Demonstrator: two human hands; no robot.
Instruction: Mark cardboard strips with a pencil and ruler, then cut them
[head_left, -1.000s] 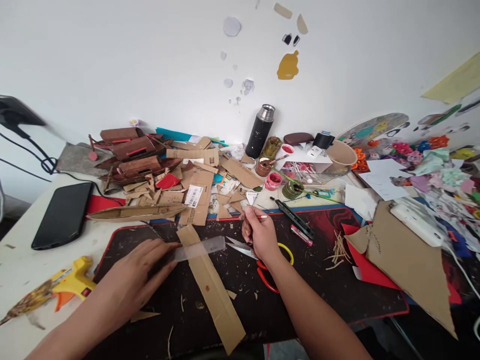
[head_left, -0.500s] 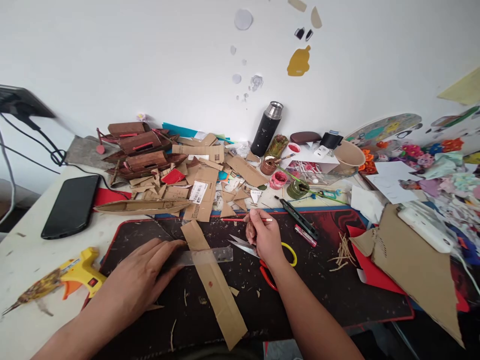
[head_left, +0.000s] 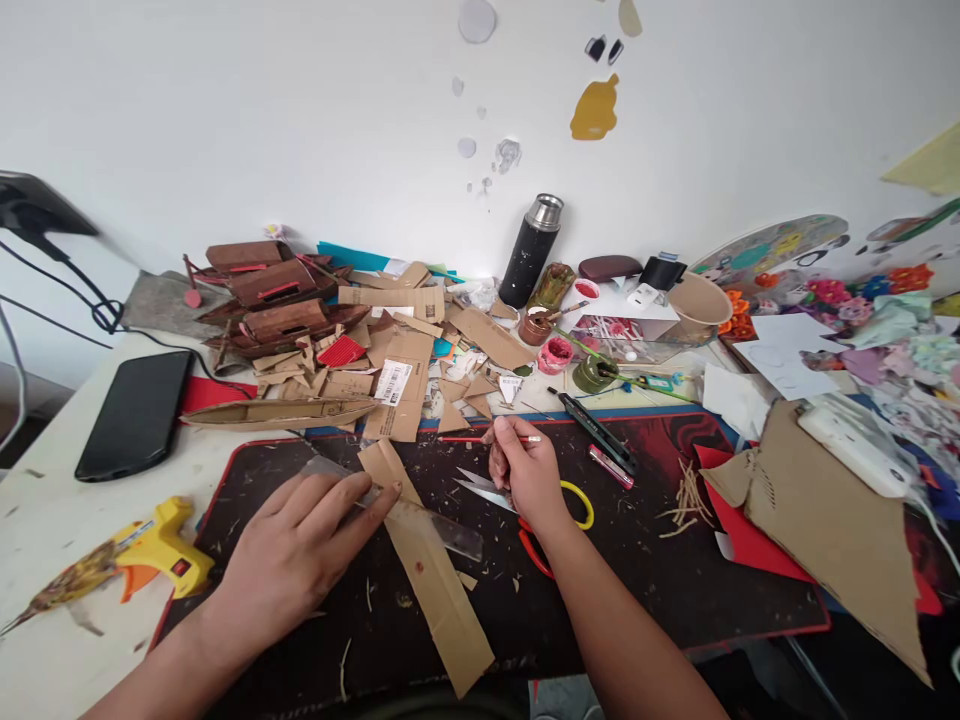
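Observation:
My left hand (head_left: 289, 550) lies on a clear plastic ruler (head_left: 459, 538), its fingers reaching to the edge of a brown cardboard strip (head_left: 450, 620). The ruler slants across the upper half of the strip. In my right hand (head_left: 531, 475) is a slim red pencil (head_left: 461, 439), pinched between thumb and fingers and pointing left, beyond the strip's top end. Under that hand and wrist lie scissors (head_left: 484, 490) with parted blades and red and yellow handles, partly hidden. A dark mat (head_left: 630, 590) is beneath everything.
To the left are a yellow glue gun (head_left: 161, 550) and a black phone (head_left: 135, 415). Cardboard scraps (head_left: 401, 385), brown model boats (head_left: 281, 285), paint jars (head_left: 555, 355) and a black flask (head_left: 531, 250) crowd the back. A utility knife (head_left: 596, 432) lies right of my right hand.
My left hand has shifted the ruler; it now tilts down to the right across the strip, and the fingers have spread over it. My right hand stays nearly still with the pencil.

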